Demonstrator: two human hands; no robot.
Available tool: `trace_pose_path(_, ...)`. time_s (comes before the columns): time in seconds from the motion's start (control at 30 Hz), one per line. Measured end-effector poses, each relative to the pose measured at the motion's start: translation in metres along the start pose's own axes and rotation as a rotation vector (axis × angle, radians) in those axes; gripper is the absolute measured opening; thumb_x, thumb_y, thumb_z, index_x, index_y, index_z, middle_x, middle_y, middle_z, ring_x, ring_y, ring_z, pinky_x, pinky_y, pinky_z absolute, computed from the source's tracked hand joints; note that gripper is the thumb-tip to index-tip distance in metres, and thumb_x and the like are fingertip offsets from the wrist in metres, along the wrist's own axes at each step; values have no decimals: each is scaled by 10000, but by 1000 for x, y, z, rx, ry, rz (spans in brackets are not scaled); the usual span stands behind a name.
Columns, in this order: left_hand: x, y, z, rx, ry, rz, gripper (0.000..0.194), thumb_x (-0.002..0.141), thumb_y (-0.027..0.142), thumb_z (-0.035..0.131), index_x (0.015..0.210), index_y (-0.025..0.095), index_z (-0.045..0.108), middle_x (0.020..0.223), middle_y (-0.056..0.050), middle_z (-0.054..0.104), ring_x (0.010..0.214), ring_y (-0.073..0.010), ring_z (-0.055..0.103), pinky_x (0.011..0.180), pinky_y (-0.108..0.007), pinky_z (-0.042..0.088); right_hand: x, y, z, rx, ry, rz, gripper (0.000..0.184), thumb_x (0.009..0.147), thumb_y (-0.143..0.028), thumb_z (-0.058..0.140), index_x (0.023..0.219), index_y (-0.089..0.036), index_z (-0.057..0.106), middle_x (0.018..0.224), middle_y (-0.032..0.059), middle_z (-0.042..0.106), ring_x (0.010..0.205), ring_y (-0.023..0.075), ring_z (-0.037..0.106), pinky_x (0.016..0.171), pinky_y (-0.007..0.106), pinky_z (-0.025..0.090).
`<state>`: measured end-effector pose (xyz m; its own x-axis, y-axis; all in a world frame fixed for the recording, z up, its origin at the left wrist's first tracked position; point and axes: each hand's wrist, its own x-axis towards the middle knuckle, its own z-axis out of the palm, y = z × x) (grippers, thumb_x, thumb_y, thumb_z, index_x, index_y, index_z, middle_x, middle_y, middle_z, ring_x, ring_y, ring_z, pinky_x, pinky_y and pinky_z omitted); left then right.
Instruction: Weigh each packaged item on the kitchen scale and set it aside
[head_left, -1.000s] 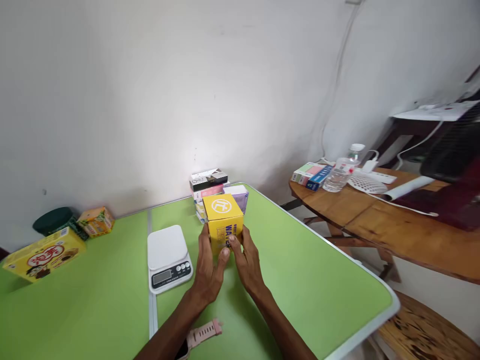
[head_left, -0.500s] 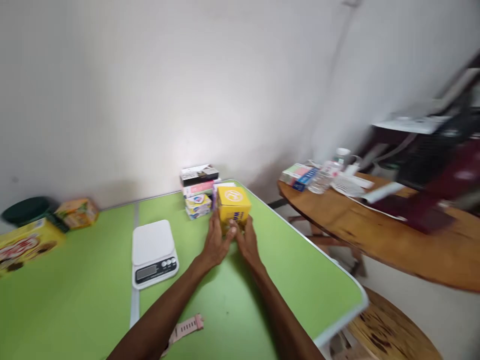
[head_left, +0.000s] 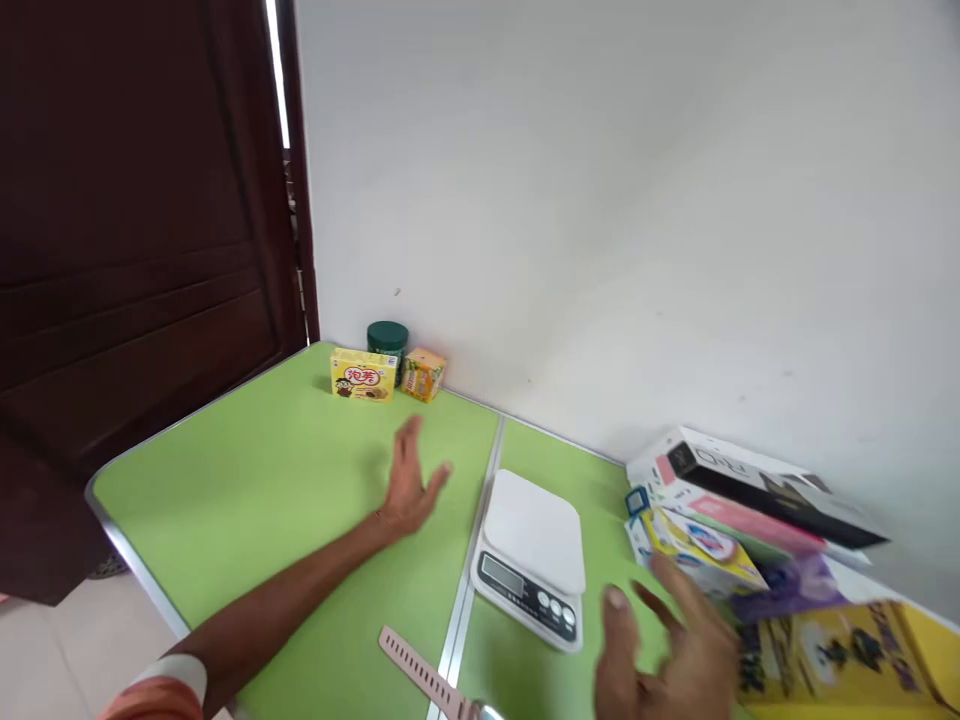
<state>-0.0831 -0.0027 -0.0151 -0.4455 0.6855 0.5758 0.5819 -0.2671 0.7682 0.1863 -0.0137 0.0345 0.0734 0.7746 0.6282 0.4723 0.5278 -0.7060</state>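
Observation:
My left hand [head_left: 409, 485] is open above the green table [head_left: 300, 470], its fingers spread and nothing in them. It is nearest to a yellow snack box [head_left: 364, 376] and an orange box [head_left: 424, 375], apart from both. A jar with a dark green lid [head_left: 388, 337] stands behind the snack box. My right hand [head_left: 671, 640], somewhat blurred, is open with thumb and fingers apart. It hangs between a white digital scale [head_left: 534, 535] and the yellow box [head_left: 840, 650], which lies at the lower right, partly cut off by the frame.
A stack of boxes [head_left: 757, 490] leans near the wall at the right, with a small yellow and white box [head_left: 705, 545] in front of it. A pink-strapped watch [head_left: 424, 670] lies at the near edge. Behind the table's left side is a dark door [head_left: 135, 220].
Both hands have let go of the yellow box, which now lies among the boxes at the right. My left hand has moved left, and the view has swung left to the door.

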Motion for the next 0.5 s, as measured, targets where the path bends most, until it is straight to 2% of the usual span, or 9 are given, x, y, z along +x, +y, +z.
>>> trace_pose_path(0.1,46,-68,-36,125,316,-187,904,923,481,651,1608,122,183,1659,-272,218,1600,-391,198,1314,-614,172,11,-40,82,156,-242,124,604,964,-577,601,1425,-188,577,1424,201,614,1177,346,653,982,521,528)
trace_pose_path(0.2,80,-114,-67,128,494,-369,1103,807,532,764,1604,80,150,1651,-303,210,1604,-426,170,1312,-615,143,14,-48,172,330,-530,244,648,944,-649,582,1425,-216,574,1509,183,583,1264,339,639,1061,508,503)
trace_pose_path(0.27,93,-133,-80,74,502,-418,1215,740,561,820,1615,75,132,1643,-304,231,1603,-432,187,1312,-596,160,16,-44,233,415,-650,253,696,939,-648,575,1485,-220,523,1573,181,527,1368,333,577,1113,502,474)
trace_pose_path(0.37,103,-150,-84,-3,430,-395,1250,727,592,820,1634,86,124,1649,-291,250,1598,-415,232,1309,-559,201,23,-39,316,430,-656,186,736,948,-611,526,1564,-223,419,1602,180,482,1455,319,491,1129,523,462)
trace_pose_path(0.43,105,-157,-80,-29,394,-360,1178,767,591,780,1638,111,149,1650,-268,276,1588,-393,272,1298,-548,240,28,-38,356,431,-645,134,752,953,-566,497,1607,-234,328,1595,159,483,1477,295,454,1131,529,456)
trace_pose_path(0.5,106,-162,-76,-29,381,-335,1093,794,575,750,1630,138,197,1630,-243,333,1562,-376,329,1278,-546,286,30,-36,381,436,-654,61,766,961,-511,468,1634,-223,242,1593,152,477,1494,274,419,1159,526,422)
